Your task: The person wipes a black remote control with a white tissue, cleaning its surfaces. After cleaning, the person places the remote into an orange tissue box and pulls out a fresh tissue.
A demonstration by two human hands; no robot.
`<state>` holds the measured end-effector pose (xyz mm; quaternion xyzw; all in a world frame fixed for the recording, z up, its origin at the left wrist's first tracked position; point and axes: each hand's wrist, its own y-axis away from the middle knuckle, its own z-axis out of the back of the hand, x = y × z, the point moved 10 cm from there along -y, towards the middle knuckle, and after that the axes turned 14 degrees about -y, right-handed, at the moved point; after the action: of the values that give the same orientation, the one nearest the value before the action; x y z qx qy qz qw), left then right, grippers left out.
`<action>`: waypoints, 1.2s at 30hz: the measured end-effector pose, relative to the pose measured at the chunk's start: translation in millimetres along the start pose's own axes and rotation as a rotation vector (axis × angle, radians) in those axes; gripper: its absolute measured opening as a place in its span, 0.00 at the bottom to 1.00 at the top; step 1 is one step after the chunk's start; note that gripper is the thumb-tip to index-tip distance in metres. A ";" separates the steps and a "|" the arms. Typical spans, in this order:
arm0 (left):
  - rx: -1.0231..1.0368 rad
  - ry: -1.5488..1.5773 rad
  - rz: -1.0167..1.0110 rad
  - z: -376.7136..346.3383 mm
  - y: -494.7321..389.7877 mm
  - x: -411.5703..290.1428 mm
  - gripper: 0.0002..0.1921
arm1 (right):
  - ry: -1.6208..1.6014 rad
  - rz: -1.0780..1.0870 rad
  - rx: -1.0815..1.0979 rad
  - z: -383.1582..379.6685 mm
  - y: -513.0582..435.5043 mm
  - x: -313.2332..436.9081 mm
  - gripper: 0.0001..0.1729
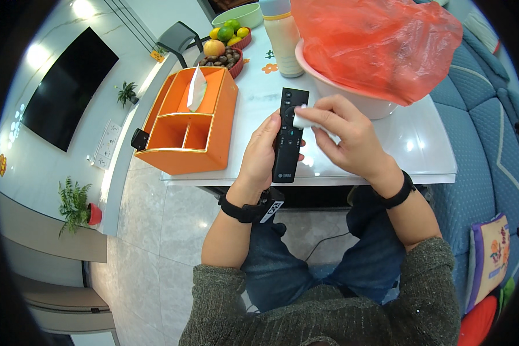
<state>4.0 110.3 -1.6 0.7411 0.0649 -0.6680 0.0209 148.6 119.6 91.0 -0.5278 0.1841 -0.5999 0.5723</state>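
A black remote control (289, 160) lies in my left hand (261, 149), button side up, held above the table's front edge. My left thumb runs along its left side, and fingertips show at its right side. My right hand (346, 132) pinches a small white wipe or tissue (302, 120) against the remote's upper buttons. The bunched wipe hides part of the round button pad. Left of my hands stands an orange tissue box with compartments (218, 142), a white tissue sticking out of its top.
On the white table (259, 101) stand a bottle (285, 47), a basin (328, 86) with a red plastic bag (372, 47), and baskets of nuts (227, 59) and fruit (243, 42). A blue sofa (462, 142) runs along the right. A chair (179, 39) stands beyond the tissue box.
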 end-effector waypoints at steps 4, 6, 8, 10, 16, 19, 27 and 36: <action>0.010 -0.028 0.040 -2.1 -0.6 4.7 0.25 | 0.067 0.067 0.010 -5.1 -0.3 2.9 0.26; -0.012 -0.037 0.019 -0.2 -0.5 2.0 0.25 | 0.051 0.081 0.101 -13.1 0.5 3.3 0.26; -0.018 -0.043 0.020 0.6 -0.3 0.9 0.25 | -0.017 0.113 0.151 -15.9 1.7 6.8 0.26; -0.023 -0.043 0.054 1.2 -0.2 3.4 0.25 | 0.026 0.028 0.035 -3.7 -0.2 -1.9 0.25; -0.030 -0.094 0.050 0.6 -1.3 5.3 0.25 | 0.015 0.058 0.154 -15.2 1.1 2.1 0.22; -0.022 -0.081 0.027 1.5 -1.9 3.2 0.25 | -0.061 0.110 0.132 -11.4 1.1 8.5 0.23; -0.021 -0.063 0.014 1.0 -2.5 4.8 0.25 | -0.092 0.122 0.254 -24.5 3.9 8.8 0.20; -0.013 -0.050 0.028 3.3 -2.4 5.6 0.25 | -0.037 0.098 0.209 -17.9 4.0 2.2 0.19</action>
<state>1.0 112.7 -7.4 0.7249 0.0580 -0.6854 0.0367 135.9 109.6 81.9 -0.4667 0.1357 -0.5774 0.6561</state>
